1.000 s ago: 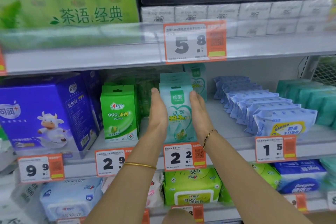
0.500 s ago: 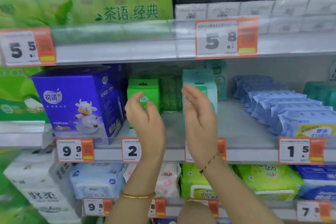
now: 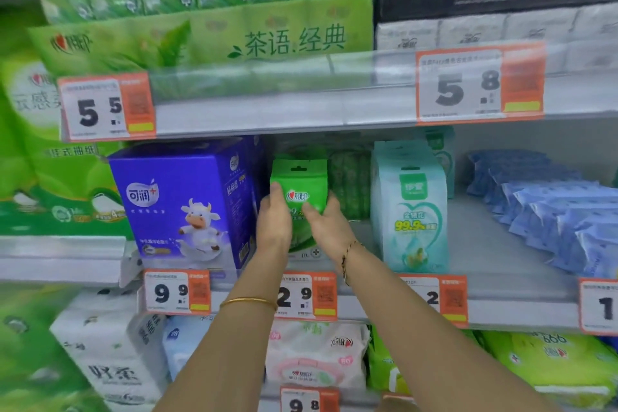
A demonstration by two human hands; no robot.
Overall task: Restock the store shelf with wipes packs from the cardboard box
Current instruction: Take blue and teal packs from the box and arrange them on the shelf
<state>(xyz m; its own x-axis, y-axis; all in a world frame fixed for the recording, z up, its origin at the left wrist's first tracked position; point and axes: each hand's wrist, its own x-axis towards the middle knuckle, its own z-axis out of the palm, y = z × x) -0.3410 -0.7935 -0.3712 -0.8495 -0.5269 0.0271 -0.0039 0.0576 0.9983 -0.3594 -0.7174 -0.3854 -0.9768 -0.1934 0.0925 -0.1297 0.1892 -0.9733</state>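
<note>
A green wipes pack (image 3: 302,177) stands upright on the middle shelf (image 3: 495,244), at the front of a row of like packs. My left hand (image 3: 274,222) presses flat against its left side, fingers straight up. My right hand (image 3: 329,227) holds its right edge, thumb across the front and fingers round the side. Just to the right stands a row of pale teal wipes packs (image 3: 409,211), free of both hands. The cardboard box is out of view.
A purple box with a cow (image 3: 187,201) stands close on the left of the green pack. Blue wipes packs (image 3: 548,207) lie at the right. Tissue bundles (image 3: 234,37) fill the upper shelf, soft packs (image 3: 314,354) the lower one. Price tags (image 3: 307,294) line the shelf edges.
Both hands left the pale teal pack, pulled back, then moved left onto the green pack. The view has shifted left with them.
</note>
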